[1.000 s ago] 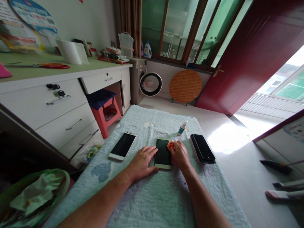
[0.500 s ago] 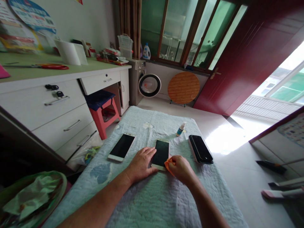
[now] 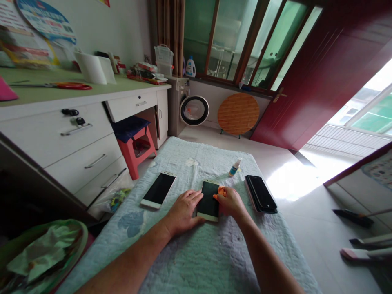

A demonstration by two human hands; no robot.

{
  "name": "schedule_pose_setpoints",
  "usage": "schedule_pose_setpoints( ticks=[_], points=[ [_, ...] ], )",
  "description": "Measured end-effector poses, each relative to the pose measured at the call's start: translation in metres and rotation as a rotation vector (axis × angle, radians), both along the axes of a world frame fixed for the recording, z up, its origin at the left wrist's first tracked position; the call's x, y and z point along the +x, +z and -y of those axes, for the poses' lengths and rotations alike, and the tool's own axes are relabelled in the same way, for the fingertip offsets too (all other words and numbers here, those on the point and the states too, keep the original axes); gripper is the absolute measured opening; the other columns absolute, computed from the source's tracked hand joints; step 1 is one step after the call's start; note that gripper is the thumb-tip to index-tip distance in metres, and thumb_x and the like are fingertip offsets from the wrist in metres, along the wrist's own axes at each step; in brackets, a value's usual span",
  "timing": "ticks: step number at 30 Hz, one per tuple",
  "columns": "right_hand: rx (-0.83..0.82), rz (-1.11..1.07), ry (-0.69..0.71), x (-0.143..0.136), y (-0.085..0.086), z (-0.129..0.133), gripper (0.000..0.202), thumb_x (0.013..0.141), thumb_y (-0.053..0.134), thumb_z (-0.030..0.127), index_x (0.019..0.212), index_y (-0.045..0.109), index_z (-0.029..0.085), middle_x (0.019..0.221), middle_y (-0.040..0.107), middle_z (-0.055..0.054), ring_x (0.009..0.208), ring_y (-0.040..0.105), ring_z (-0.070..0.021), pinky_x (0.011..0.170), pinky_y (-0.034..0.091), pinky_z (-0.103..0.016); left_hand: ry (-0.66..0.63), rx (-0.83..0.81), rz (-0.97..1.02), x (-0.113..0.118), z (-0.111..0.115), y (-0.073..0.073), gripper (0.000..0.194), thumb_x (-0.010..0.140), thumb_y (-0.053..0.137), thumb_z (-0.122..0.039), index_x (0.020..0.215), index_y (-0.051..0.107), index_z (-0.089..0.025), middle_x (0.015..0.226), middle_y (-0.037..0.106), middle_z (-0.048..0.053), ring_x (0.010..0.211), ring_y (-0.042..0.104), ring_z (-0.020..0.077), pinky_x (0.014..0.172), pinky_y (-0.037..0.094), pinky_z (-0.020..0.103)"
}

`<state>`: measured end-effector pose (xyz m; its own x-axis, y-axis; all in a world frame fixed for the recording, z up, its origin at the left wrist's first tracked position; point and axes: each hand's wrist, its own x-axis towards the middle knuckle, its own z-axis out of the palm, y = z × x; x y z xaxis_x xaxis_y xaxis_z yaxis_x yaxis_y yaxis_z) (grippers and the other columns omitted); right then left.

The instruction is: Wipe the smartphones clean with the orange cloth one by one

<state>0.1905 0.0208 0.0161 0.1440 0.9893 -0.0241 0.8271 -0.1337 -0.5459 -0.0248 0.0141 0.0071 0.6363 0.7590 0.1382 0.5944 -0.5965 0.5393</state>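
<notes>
A smartphone (image 3: 208,201) with a dark screen and pale gold bezels lies face up on the quilted cover, between my hands. My left hand (image 3: 184,210) steadies it, fingertips along its left edge and thumb by the lower left corner. My right hand (image 3: 232,203) is closed around a crumpled orange cloth (image 3: 221,191), which touches the phone's upper right edge. Most of the cloth is hidden in the fingers. Left of my hands lies a second white-framed smartphone (image 3: 159,190). A small spray bottle (image 3: 235,167) stands upright beyond my right hand.
To the right, a black phone (image 3: 261,192) lies on another dark, flat item near the cover's edge. The light-blue quilted cover (image 3: 196,253) spreads under everything. A bin (image 3: 81,241) stands at lower left, and a red stool (image 3: 134,151) by the white desk (image 3: 61,143).
My right hand has moved the orange cloth up along the phone's right side, from near its lower corner to its upper part. My left hand stays on the phone.
</notes>
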Motion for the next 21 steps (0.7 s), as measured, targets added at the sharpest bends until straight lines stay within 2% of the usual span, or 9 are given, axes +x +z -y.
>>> schedule_pose_setpoints(
  ticks=[3, 7, 11, 21],
  points=[
    [0.027, 0.091, -0.027, 0.001, -0.001, -0.018, 0.017, 0.077, 0.057, 0.025, 0.088, 0.067, 0.016, 0.080, 0.066, -0.007, 0.076, 0.058, -0.0180, 0.066, 0.039, -0.025, -0.004, 0.007, 0.012, 0.000, 0.000, -0.001, 0.077, 0.074, 0.064, -0.061, 0.135, 0.046, -0.018, 0.141, 0.048, 0.015, 0.130, 0.040, 0.0333, 0.108, 0.032, 0.048],
    [0.105, 0.237, 0.029, 0.001, -0.003, -0.036, 0.016, 0.078, 0.054, 0.020, 0.088, 0.066, 0.015, 0.084, 0.065, -0.008, 0.083, 0.057, -0.0187, 0.074, 0.040, -0.026, 0.008, 0.017, 0.008, 0.000, 0.000, -0.001, 0.077, 0.073, 0.064, -0.061, 0.135, 0.047, -0.018, 0.139, 0.050, 0.014, 0.129, 0.042, 0.0341, 0.108, 0.032, 0.048],
    [0.099, 0.277, 0.079, -0.001, -0.003, -0.046, 0.015, 0.077, 0.052, 0.020, 0.079, 0.066, 0.016, 0.078, 0.060, -0.007, 0.078, 0.055, -0.0179, 0.072, 0.039, -0.026, 0.013, 0.026, -0.008, 0.001, 0.000, 0.000, 0.078, 0.073, 0.065, -0.060, 0.135, 0.047, -0.017, 0.139, 0.050, 0.013, 0.129, 0.042, 0.0337, 0.109, 0.032, 0.047],
    [0.043, 0.341, 0.252, -0.011, 0.012, -0.067, 0.022, 0.075, 0.050, 0.014, 0.079, 0.072, 0.017, 0.080, 0.061, -0.008, 0.080, 0.055, -0.0173, 0.073, 0.037, -0.025, 0.004, 0.015, -0.036, 0.002, 0.001, 0.006, 0.079, 0.073, 0.065, -0.061, 0.133, 0.049, -0.013, 0.138, 0.050, 0.015, 0.127, 0.043, 0.0339, 0.110, 0.030, 0.046]
  ],
)
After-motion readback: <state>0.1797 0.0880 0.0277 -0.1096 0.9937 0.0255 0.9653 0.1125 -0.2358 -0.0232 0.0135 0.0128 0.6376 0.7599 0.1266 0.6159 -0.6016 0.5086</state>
